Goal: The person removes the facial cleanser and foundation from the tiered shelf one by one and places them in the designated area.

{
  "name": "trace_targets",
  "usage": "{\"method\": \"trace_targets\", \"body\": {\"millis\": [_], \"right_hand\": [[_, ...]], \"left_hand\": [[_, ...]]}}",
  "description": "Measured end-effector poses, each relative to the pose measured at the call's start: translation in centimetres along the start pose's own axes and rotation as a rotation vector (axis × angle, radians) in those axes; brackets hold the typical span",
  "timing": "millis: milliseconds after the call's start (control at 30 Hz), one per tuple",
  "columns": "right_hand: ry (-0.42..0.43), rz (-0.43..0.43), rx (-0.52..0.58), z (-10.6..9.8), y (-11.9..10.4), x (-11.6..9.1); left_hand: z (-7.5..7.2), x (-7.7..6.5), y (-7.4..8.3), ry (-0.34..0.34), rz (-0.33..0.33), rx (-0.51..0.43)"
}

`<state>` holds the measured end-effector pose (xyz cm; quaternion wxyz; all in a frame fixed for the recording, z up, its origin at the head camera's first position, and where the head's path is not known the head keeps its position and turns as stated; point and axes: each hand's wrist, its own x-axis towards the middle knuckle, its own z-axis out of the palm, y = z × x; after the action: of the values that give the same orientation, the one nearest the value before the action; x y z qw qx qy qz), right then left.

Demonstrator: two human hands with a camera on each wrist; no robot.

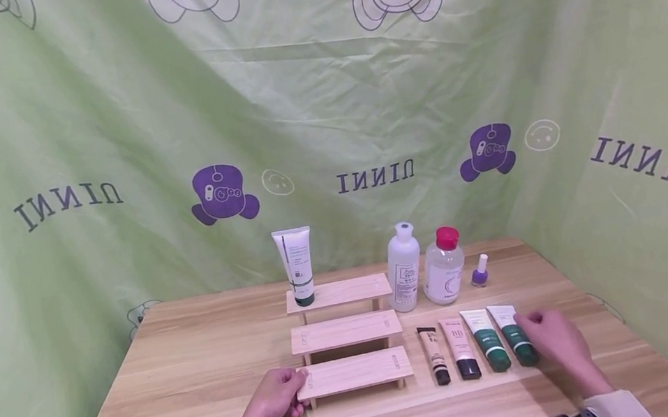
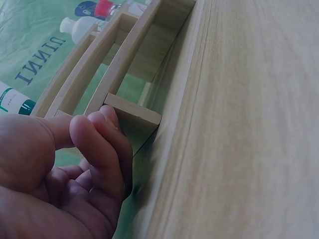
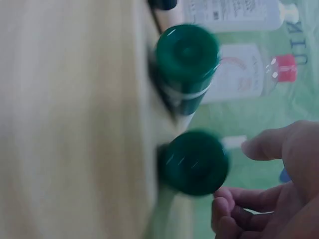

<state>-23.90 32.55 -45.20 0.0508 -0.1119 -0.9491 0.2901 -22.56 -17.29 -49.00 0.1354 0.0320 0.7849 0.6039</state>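
Observation:
In the head view, my left hand [image 1: 276,393] pinches the left end of the lowest shelf of a three-step wooden display stand [image 1: 355,372]. The left wrist view shows thumb and curled fingertips at the shelf's edge, beside its short leg [image 2: 133,110]. My right hand [image 1: 554,338] is over the right edge of the rightmost white-and-green squeeze tube [image 1: 513,334], which lies on the table. Thumb and fingers are spread apart near its green cap [image 3: 197,163] in the right wrist view. A similar tube [image 1: 486,340] lies to its left.
A white tube [image 1: 297,266] stands on the top shelf. Behind the lying tubes are a white bottle [image 1: 404,270], a clear red-capped bottle [image 1: 444,271] and purple nail polish [image 1: 479,272]. A pink BB tube [image 1: 459,347] and a beige tube [image 1: 433,354] lie right of the stand.

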Motion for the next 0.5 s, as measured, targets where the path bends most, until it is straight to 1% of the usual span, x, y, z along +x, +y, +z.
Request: {"method": "trace_targets", "body": {"millis": [200, 333, 500], "right_hand": [[0.087, -0.120, 0.040, -0.6, -3.0, -0.6], [0.130, -0.171, 0.083, -0.8, -5.7, -1.0], [0.185, -0.223, 0.195, -0.5, -8.7, -0.7]], "left_hand": [[0.0, 0.0, 0.1, -0.011, -0.009, -0.009], [0.0, 0.0, 0.0, -0.014, -0.005, -0.013], [0.1, -0.1, 0.0, -0.010, 0.006, -0.008]]}}
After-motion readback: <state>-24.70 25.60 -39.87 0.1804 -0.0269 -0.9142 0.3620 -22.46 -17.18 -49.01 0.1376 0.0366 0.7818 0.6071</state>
